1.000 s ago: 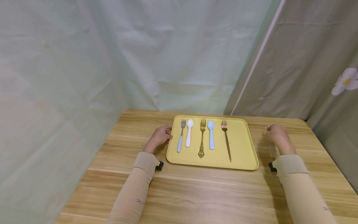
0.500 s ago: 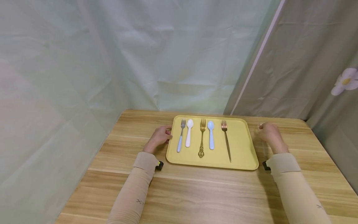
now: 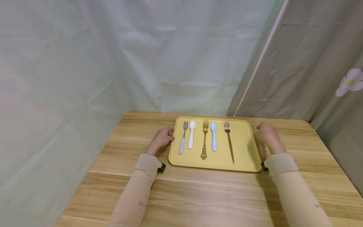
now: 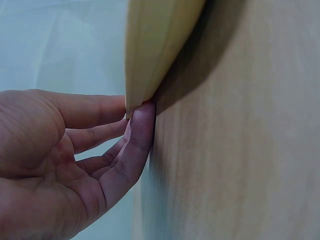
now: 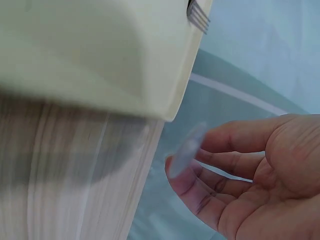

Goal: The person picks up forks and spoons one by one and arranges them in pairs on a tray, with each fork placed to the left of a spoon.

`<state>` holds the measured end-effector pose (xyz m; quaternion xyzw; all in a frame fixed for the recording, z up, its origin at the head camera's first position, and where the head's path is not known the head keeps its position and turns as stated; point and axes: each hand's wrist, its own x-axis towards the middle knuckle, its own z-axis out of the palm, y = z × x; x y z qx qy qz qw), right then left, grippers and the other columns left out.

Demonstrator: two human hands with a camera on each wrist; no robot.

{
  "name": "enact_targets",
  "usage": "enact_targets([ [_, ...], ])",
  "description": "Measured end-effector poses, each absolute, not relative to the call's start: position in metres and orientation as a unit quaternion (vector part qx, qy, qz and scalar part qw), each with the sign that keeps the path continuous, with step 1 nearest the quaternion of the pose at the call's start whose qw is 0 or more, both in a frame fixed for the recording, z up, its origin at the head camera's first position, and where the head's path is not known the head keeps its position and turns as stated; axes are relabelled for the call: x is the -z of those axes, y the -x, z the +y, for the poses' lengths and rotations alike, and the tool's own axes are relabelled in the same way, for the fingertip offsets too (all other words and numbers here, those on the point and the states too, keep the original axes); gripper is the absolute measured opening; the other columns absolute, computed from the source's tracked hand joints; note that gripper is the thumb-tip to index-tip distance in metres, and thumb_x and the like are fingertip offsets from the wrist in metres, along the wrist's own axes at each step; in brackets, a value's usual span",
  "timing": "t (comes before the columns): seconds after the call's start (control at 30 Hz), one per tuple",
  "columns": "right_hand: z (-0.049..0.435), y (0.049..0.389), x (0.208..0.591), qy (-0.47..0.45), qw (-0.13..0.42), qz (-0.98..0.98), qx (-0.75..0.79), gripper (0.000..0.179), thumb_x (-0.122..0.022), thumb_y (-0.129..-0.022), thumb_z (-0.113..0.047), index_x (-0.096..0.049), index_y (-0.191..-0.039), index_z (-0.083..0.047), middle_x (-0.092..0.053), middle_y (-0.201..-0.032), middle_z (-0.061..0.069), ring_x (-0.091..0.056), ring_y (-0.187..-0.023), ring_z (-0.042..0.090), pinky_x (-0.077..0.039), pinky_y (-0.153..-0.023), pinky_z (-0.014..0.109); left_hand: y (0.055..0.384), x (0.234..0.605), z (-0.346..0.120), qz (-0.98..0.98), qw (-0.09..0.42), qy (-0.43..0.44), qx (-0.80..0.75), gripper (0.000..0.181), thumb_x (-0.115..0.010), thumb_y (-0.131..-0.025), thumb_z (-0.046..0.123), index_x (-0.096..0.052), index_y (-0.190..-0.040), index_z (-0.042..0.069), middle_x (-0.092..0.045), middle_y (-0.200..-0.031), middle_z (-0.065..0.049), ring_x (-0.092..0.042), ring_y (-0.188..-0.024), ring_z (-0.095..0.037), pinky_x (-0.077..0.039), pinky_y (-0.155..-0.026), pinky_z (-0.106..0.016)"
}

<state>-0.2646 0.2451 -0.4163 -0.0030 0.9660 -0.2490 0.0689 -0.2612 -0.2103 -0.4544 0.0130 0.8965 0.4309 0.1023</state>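
Note:
My left hand (image 3: 161, 140) pinches the left rim of a yellow rectangular tray (image 3: 244, 157); in the left wrist view the rim lies between thumb and fingers. On the tray, left to right, lie a blue-handled fork (image 3: 183, 138), a white spoon (image 3: 191, 135), an ornate gold fork (image 3: 204, 138), a light blue spoon (image 3: 214, 136) and a slim copper-coloured fork (image 3: 230, 142). My right hand (image 3: 269, 137), at the tray's right edge, pinches a clear, see-through utensil (image 5: 187, 151) between thumb and fingers. Its rounded end shows blurred.
The tray rests on a wood-grain table (image 3: 198, 195), near its back edge. A pale curtain (image 3: 184, 63) hangs behind and to the left, and a grey curtain (image 3: 297, 78) with a flower print (image 3: 350, 82) hangs at the right.
My right hand has moved left with the clear utensil, from the table's right side to the tray's right edge. The left hand, tray and cutlery on it have stayed put.

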Motion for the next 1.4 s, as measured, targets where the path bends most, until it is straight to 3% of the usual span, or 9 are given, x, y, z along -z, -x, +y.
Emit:
enact_targets([
  [0.07,0.24,0.266,0.416,0.008,0.065,0.965,0.254,0.03,-0.047,-0.097,-0.007,-0.062,-0.11,0.016,-0.06,-0.117,0.038,-0.057,-0.108,0.053,-0.051,-0.095,0.059,0.261,0.454,-0.21,0.897,0.103,-0.013,-0.43,0.052,-0.063,-0.095,-0.005,-0.054,-0.147,-0.004,-0.061,-0.104,-0.017,-0.062,-0.077,-0.018,-0.059,-0.065,-0.027],
  [0.17,0.232,0.267,0.414,0.011,0.075,0.959,0.272,0.028,-0.045,-0.099,-0.003,-0.061,-0.109,0.017,-0.059,-0.116,0.038,-0.054,-0.082,0.035,-0.049,-0.074,0.043,0.261,0.454,-0.211,0.898,0.102,-0.015,-0.429,0.052,-0.063,-0.095,-0.005,-0.053,-0.146,-0.004,-0.061,-0.104,-0.017,-0.062,-0.077,-0.018,-0.059,-0.065,-0.027],
  [0.2,0.229,0.267,0.413,0.007,0.085,0.957,0.278,0.028,-0.044,-0.1,-0.003,-0.06,-0.112,0.017,-0.058,-0.117,0.037,-0.05,-0.076,0.029,-0.046,-0.069,0.039,0.261,0.454,-0.211,0.898,0.101,-0.015,-0.428,0.052,-0.063,-0.095,-0.006,-0.053,-0.146,-0.005,-0.061,-0.104,-0.017,-0.062,-0.076,-0.018,-0.059,-0.065,-0.027],
  [0.3,0.22,0.269,0.411,0.005,0.114,0.949,0.293,0.045,-0.046,-0.101,0.001,-0.046,-0.143,0.018,-0.045,-0.144,0.041,-0.052,-0.068,0.02,-0.049,-0.064,0.032,0.261,0.454,-0.211,0.898,0.101,-0.014,-0.429,0.053,-0.063,-0.095,-0.006,-0.053,-0.146,-0.005,-0.062,-0.105,-0.017,-0.062,-0.077,-0.018,-0.06,-0.065,-0.028],
  [0.33,0.217,0.269,0.41,0.002,0.122,0.947,0.298,0.047,-0.046,-0.101,0.002,-0.044,-0.144,0.018,-0.045,-0.144,0.04,-0.05,-0.064,0.017,-0.049,-0.06,0.03,0.262,0.454,-0.211,0.897,0.101,-0.014,-0.429,0.053,-0.063,-0.094,-0.006,-0.053,-0.146,-0.005,-0.062,-0.105,-0.017,-0.063,-0.077,-0.018,-0.06,-0.065,-0.028],
  [0.77,0.197,0.276,0.418,0.001,0.131,0.94,0.315,0.048,-0.047,-0.096,0.007,-0.045,-0.144,0.017,-0.044,-0.146,0.04,-0.044,-0.057,0.012,-0.045,-0.051,0.023,0.262,0.454,-0.211,0.896,0.101,-0.019,-0.433,0.053,-0.062,-0.094,-0.006,-0.054,-0.146,-0.005,-0.061,-0.103,-0.016,-0.061,-0.074,-0.017,-0.059,-0.065,-0.027],
  [1.07,0.19,0.276,0.422,0.01,0.117,0.949,0.294,0.055,-0.043,-0.088,0.012,-0.047,-0.143,0.016,-0.042,-0.148,0.04,-0.057,-0.087,0.034,-0.051,-0.061,0.03,0.262,0.455,-0.211,0.894,0.1,-0.014,-0.437,0.053,-0.063,-0.094,-0.006,-0.054,-0.146,-0.004,-0.06,-0.103,-0.016,-0.061,-0.075,-0.017,-0.059,-0.065,-0.027],
  [1.23,0.185,0.276,0.425,0.024,0.116,0.95,0.288,0.057,-0.039,-0.086,0.015,-0.047,-0.143,0.017,-0.041,-0.149,0.039,-0.051,-0.122,0.05,-0.055,-0.09,0.046,0.262,0.456,-0.211,0.893,0.099,-0.016,-0.438,0.053,-0.063,-0.094,-0.006,-0.054,-0.146,-0.004,-0.061,-0.102,-0.016,-0.062,-0.074,-0.018,-0.06,-0.064,-0.028],
  [1.4,0.18,0.279,0.428,0.038,0.104,0.957,0.269,0.058,-0.038,-0.083,0.017,-0.05,-0.14,0.018,-0.045,-0.147,0.038,-0.04,-0.137,0.055,-0.041,-0.114,0.058,0.262,0.456,-0.212,0.892,0.102,-0.016,-0.44,0.053,-0.063,-0.094,-0.006,-0.053,-0.146,-0.005,-0.061,-0.103,-0.017,-0.062,-0.075,-0.018,-0.06,-0.065,-0.028],
])
